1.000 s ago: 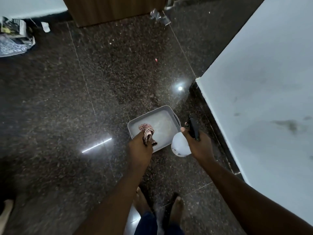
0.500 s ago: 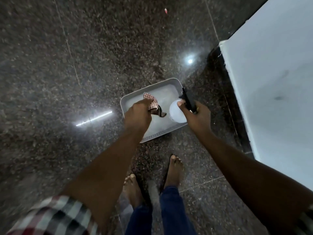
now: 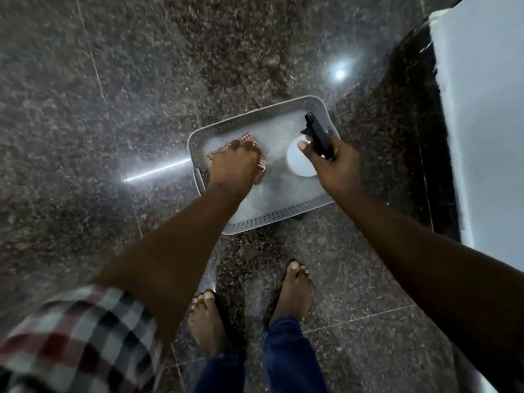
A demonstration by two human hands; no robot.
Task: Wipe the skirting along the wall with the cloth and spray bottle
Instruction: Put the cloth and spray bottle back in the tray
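Note:
A grey plastic tray [image 3: 255, 117] lies on the dark granite floor in front of my feet. My left hand [image 3: 235, 165] reaches down into its left half, closed on a red-checked cloth [image 3: 246, 137] that peeks out around the fingers. My right hand [image 3: 331, 165] grips the black trigger head of a white spray bottle [image 3: 297, 163], which stands upright over the tray's right half. The black skirting [image 3: 419, 131] runs along the foot of the pale wall [image 3: 493, 137] to the right of the tray.
My two bare feet [image 3: 295, 290] in dark sandals stand just behind the tray. Speckled granite floor [image 3: 113, 95] stretches to the left and ahead, with bright light reflections on it. The wall corner juts in at the upper right.
Both hands have lowered into the tray: the cloth now rests low at its left side and the bottle has come down over its right side. The view has tilted further downward.

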